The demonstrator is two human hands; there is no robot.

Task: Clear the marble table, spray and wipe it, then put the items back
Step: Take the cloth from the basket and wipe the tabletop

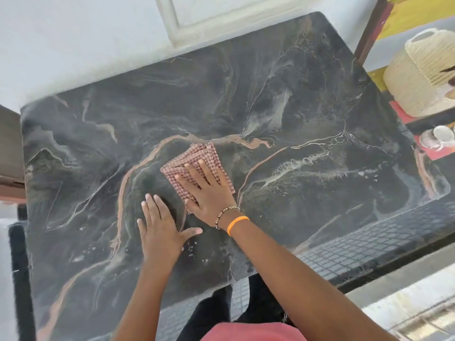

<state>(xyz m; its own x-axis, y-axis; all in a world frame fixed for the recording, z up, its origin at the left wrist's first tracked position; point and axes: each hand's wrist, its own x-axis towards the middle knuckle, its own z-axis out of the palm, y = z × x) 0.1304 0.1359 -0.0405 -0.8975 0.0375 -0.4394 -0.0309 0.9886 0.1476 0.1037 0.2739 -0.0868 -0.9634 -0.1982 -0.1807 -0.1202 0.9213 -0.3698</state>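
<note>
From the head view, your right hand (pixel 209 193) lies flat with straight fingers on the folded cloth (pixel 197 166), near the middle of the desk (pixel 295 107). Your left hand (pixel 160 232) is released, flat on the marble just beside the cloth.

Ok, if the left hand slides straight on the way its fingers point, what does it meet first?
Nothing soon, it seems. The left hand lies flat on the table, fingers pointing away, and would pass left of the cloth under the right hand; bare marble runs to the far edge.
</note>
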